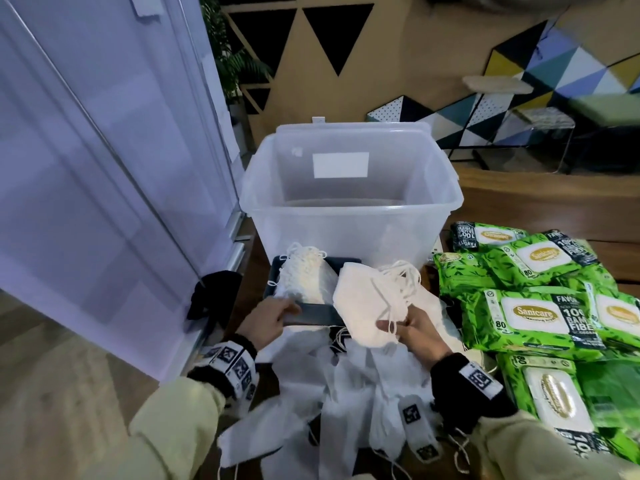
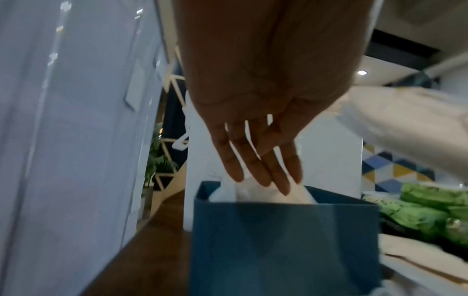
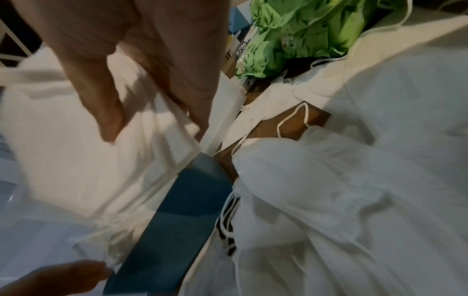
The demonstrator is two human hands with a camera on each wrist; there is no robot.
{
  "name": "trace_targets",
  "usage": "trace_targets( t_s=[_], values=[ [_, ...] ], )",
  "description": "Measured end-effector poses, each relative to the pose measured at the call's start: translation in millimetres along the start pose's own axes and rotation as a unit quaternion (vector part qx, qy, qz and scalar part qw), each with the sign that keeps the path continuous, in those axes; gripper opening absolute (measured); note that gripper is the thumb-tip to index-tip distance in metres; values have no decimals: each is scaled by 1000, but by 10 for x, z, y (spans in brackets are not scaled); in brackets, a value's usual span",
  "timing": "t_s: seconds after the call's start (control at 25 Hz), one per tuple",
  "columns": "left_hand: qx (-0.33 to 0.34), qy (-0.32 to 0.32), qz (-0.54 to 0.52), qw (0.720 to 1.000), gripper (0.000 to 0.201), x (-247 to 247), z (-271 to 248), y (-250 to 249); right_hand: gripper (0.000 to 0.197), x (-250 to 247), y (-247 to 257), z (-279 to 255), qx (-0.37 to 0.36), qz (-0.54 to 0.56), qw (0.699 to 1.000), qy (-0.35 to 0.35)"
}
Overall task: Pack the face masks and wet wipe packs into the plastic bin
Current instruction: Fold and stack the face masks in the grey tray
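A clear plastic bin [image 1: 349, 216] stands open at the table's middle. In front of it a dark blue box [image 1: 313, 318] holds a stack of white face masks [image 1: 306, 275]. My left hand [image 1: 287, 308] reaches over the box's near edge with straight fingers [image 2: 263, 176] touching those masks [image 2: 255, 192]. My right hand [image 1: 394, 325] pinches a stack of white masks [image 1: 367, 303] between thumb and fingers [image 3: 108, 120], just right of the box [image 3: 172, 230]. Loose masks [image 1: 360, 393] lie heaped below my hands. Several green wet wipe packs [image 1: 533, 313] lie at the right.
A white glass partition [image 1: 104, 168] stands close on the left. A black object [image 1: 211, 292] sits by its base at the table's left edge. The bin's lid [image 1: 349, 124] hangs behind it. A low bench and patterned wall lie beyond.
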State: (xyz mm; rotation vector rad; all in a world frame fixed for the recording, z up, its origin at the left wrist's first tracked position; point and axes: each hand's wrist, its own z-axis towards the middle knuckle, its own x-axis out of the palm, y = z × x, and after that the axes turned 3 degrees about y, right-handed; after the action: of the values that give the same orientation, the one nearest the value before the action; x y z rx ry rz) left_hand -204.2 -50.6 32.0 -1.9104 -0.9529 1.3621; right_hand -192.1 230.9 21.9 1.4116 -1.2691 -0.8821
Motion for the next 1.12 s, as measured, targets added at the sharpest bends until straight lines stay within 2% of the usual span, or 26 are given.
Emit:
trace_targets(
  t_s=[0.08, 0.2, 0.24, 0.28, 0.36, 0.44, 0.52, 0.6, 0.64, 0.68, 0.72, 0.76, 0.8, 0.88, 0.92, 0.96, 1.08, 1.12],
  values=[
    [-34, 43, 4, 998, 39, -192, 218, -170, 42, 38, 120, 166, -17, -6, 1000, 4],
    [-16, 126, 73, 989, 39, -293, 586, -265, 27, 276, 281, 501, -48, -47, 997, 27],
    [-15, 143, 110, 983, 33, -339, 732, -270, 29, 380, 321, 616, -57, -60, 996, 44],
    [-42, 150, 92, 983, 27, -392, 853, -271, 34, 486, 343, 725, -62, -70, 994, 64],
    [-60, 168, 38, 983, 29, -504, 1023, -330, 46, 642, 317, 914, -58, -87, 990, 90],
    [-26, 195, 72, 978, 23, -583, 1100, -295, 45, 675, 225, 1060, -62, -121, 986, 94],
    [-60, 171, 38, 983, 32, -611, 1143, -188, 44, 680, 139, 1147, -91, -182, 975, 84],
    [-31, 160, 21, 986, 38, -630, 1270, -72, 52, 691, 18, 1204, -129, -289, 946, 72],
    [-6, 142, 67, 988, 30, -614, 1326, -66, 53, 705, -34, 1218, -132, -334, 931, 69],
    [32, 168, 43, 984, 17, -603, 1401, 31, 50, 744, -83, 1214, -149, -378, 911, 68],
    [6, 196, 36, 980, 12, -633, 1362, -47, 49, 792, -92, 1190, -151, -431, 885, 94],
    [26, 214, 61, 975, 8, -633, 1347, -78, 52, 853, -27, 1157, -134, -491, 854, 113],
    [53, 223, 73, 971, 14, -619, 1321, -38, 55, 902, -13, 1147, -100, -555, 812, 149],
    [128, 212, 79, 966, 48, -584, 1319, 86, 61, 980, 51, 1206, 1, -611, 766, 199],
    [73, 239, 47, 967, 57, -582, 1263, 98, 64, 1024, 99, 1231, 28, -628, 750, 207],
    [68, 235, 46, 969, 61, -562, 1196, 64, 66, 1062, 147, 1242, 48, -641, 735, 217],
    [17, 294, 57, 954, 56, -562, 974, -100, 66, 1089, 187, 1238, 89, -649, 718, 238],
    [11, 283, 68, 957, 51, -568, 946, -73, 64, 1078, 168, 1233, 81, -648, 718, 242]
  ],
)
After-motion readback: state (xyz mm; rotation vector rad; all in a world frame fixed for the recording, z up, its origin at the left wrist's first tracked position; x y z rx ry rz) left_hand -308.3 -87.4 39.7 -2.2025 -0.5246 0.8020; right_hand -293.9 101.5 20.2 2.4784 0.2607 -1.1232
